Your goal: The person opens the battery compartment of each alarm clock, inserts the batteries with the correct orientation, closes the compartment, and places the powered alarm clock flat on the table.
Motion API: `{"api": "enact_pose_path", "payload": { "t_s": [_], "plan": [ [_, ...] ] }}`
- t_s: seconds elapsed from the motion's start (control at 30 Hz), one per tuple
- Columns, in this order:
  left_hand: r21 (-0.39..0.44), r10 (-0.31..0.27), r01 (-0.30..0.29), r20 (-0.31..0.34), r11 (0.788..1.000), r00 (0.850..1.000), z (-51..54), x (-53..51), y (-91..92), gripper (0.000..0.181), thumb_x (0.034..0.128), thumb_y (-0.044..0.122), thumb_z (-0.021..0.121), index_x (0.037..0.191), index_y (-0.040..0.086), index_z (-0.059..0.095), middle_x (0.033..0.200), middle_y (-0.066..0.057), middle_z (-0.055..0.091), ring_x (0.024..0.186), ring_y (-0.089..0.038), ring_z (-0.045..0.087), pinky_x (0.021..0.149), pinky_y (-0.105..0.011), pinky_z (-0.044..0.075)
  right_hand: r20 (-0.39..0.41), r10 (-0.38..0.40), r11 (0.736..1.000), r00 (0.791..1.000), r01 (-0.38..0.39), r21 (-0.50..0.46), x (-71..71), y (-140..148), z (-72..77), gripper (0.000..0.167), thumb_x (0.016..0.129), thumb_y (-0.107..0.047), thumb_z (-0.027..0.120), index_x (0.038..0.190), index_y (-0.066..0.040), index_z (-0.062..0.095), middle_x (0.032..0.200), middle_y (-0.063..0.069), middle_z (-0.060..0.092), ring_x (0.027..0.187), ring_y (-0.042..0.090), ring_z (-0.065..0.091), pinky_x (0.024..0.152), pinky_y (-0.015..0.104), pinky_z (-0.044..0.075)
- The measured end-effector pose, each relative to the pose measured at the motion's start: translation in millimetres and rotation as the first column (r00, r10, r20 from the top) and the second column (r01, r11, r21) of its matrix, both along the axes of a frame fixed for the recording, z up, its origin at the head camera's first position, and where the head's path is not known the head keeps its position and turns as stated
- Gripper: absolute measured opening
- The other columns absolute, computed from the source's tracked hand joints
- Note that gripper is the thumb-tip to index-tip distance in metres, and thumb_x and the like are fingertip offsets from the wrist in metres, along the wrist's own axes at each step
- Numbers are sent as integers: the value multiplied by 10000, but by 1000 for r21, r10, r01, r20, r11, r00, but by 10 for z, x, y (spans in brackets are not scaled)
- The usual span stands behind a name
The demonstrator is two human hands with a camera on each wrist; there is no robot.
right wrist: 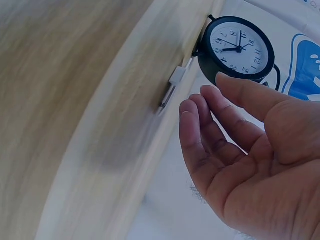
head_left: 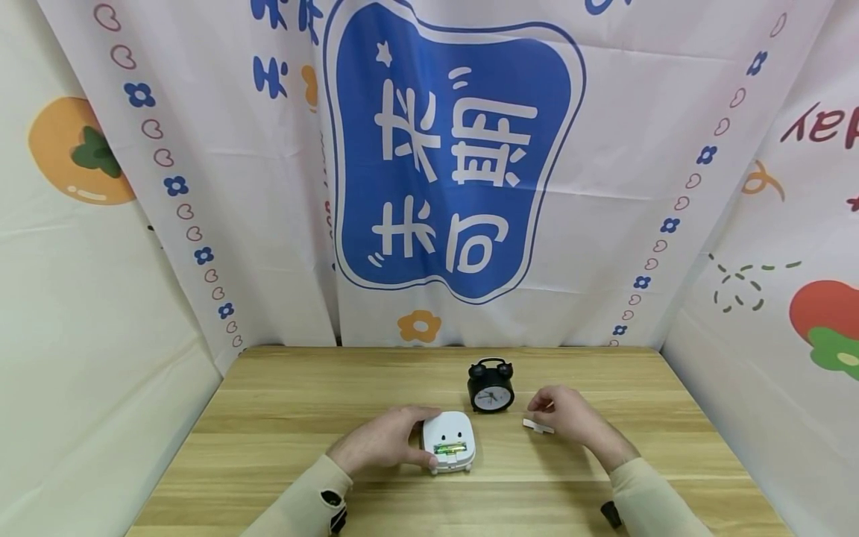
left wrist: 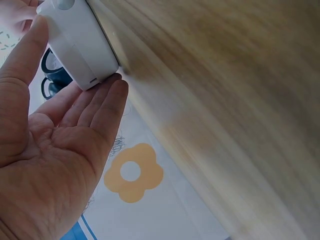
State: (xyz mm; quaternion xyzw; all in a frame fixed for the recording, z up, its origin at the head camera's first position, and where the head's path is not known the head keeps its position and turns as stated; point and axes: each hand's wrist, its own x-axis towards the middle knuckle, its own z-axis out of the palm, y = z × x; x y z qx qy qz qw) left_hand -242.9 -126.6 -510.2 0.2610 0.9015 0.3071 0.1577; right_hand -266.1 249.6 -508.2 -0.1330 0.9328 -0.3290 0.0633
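Observation:
A white rounded-square device [head_left: 448, 429] with two small dark oval marks and little feet is on the table. Its battery compartment is uncovered, and a green-and-gold battery [head_left: 450, 449] shows inside. My left hand [head_left: 401, 440] holds the device by its left side, thumb at the near edge and fingers at the far side; in the left wrist view the thumb and fingers span its casing [left wrist: 82, 42]. A small white battery cover [head_left: 537, 426] lies on the wood to the right. Just above it hovers my right hand [head_left: 567, 414], its fingers loosely bent and apart from the cover [right wrist: 172, 87] in the right wrist view.
A black twin-bell alarm clock [head_left: 491, 388] stands behind, between the device and the right hand. The wooden table [head_left: 322, 373] meets a printed white curtain [head_left: 604, 149] at its back edge. A small black object [head_left: 611, 514] shows beside the right sleeve.

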Motion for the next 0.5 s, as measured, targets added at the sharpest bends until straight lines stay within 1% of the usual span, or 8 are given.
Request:
{"api": "enact_pose_path", "payload": {
  "t_s": [0.1,0.2,0.33,0.5],
  "plan": [
    [0,-2,2,-3,1000,1000,1,-1,-1,908,909,387,1031,1669,82,640,1694,-147,688,1565,-359,669,1348,-604,543,28,-15,1000,1000,15,-7,7,14,-7,49,1008,-10,865,1026,11,825,963,62,801,898,161,713,763,248,595],
    [-2,-2,2,-6,1000,1000,1,2,-3,909,910,387,1031,1669,76,639,1694,-151,687,1567,-363,668,1349,-605,541,49,-17,1000,999,17,-7,24,14,-13,82,973,9,893,1007,8,818,927,46,781,858,147,675,720,224,558],
    [-2,-1,1,-6,1000,1000,4,10,-6,912,914,386,1028,1671,63,634,1696,-164,683,1572,-374,662,1350,-610,538,53,-31,999,998,30,19,37,-4,-37,133,945,0,934,977,-36,810,905,20,763,847,136,655,726,236,557],
    [0,-4,4,-5,1000,1000,-4,4,-7,912,921,384,1024,1674,56,628,1698,-171,680,1576,-382,658,1348,-611,540,47,-50,997,998,47,64,48,-30,-50,164,936,-9,956,972,-53,802,901,11,757,843,139,652,736,258,569]
  ]
}}
